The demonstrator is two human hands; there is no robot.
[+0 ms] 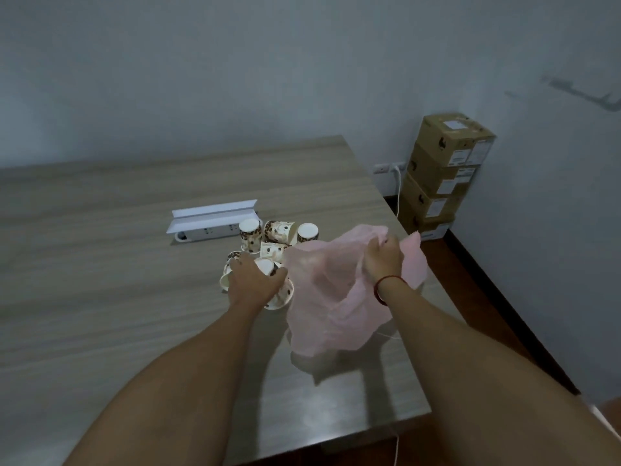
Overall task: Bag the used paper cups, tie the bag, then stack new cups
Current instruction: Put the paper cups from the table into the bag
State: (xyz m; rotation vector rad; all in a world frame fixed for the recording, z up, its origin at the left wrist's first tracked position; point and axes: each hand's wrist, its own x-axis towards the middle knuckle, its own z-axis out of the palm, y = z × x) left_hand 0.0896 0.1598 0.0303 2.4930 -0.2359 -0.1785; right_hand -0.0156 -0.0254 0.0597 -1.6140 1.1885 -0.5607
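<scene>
Several brown-patterned paper cups (277,232) lie and stand in a cluster near the middle of the wooden table (100,264). My left hand (253,280) closes over one upturned cup (268,269) at the front of the cluster. My right hand (383,260) grips the upper edge of a thin pink plastic bag (329,304), holding it up just right of the cups. The bag hangs crumpled and its lower part touches the table. A red band circles my right wrist.
A white power strip (208,232) with a folded white card (211,213) over it lies behind the cups. Stacked cardboard boxes (443,169) stand on the floor against the wall, right of the table. A white cable runs from a wall outlet.
</scene>
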